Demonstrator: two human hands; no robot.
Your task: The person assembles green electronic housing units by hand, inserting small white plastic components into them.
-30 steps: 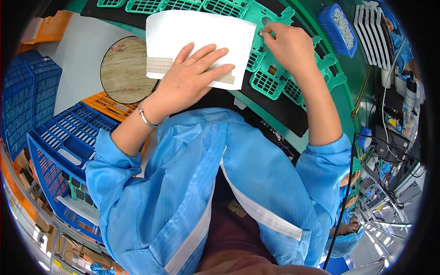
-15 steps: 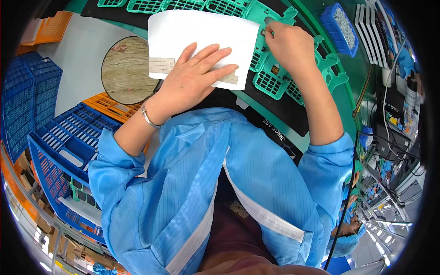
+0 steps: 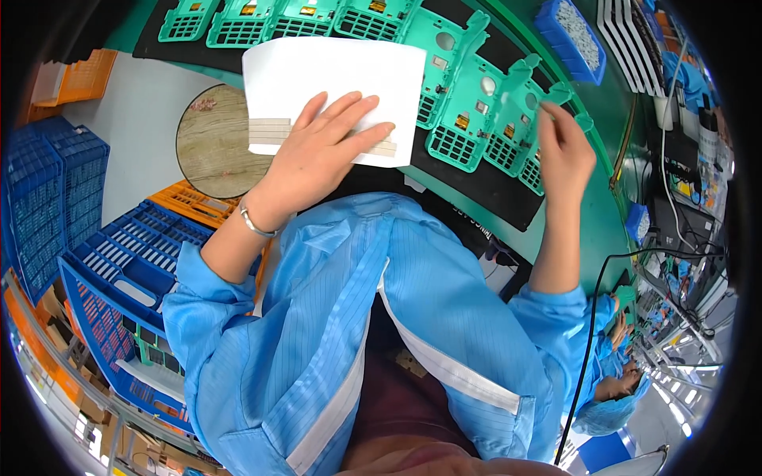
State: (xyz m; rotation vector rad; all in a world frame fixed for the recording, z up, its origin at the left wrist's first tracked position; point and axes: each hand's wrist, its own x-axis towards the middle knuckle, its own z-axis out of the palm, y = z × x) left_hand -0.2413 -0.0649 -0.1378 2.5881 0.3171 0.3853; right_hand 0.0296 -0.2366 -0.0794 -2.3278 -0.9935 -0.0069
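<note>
Left fingers (image 3: 357,117) splayed on white sheet (image 3: 333,67) near lower edge, right fingers (image 3: 567,123) bent beside green housings (image 3: 470,95), hold unclear

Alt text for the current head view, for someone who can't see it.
A person's left hand rests on a white sheet with pale strips, while the right hand is near green plastic housings on a black mat.

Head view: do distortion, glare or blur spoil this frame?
Head view: fisheye bending curves the green workbench edge, and black fills the corners; head view: the white rectangular paper sheet looks bright, yet its beige strips show; head view: the green plastic housings have distinct grilles, while the right hand's fingertips seem slightly soft, perhaps from motion.
</note>
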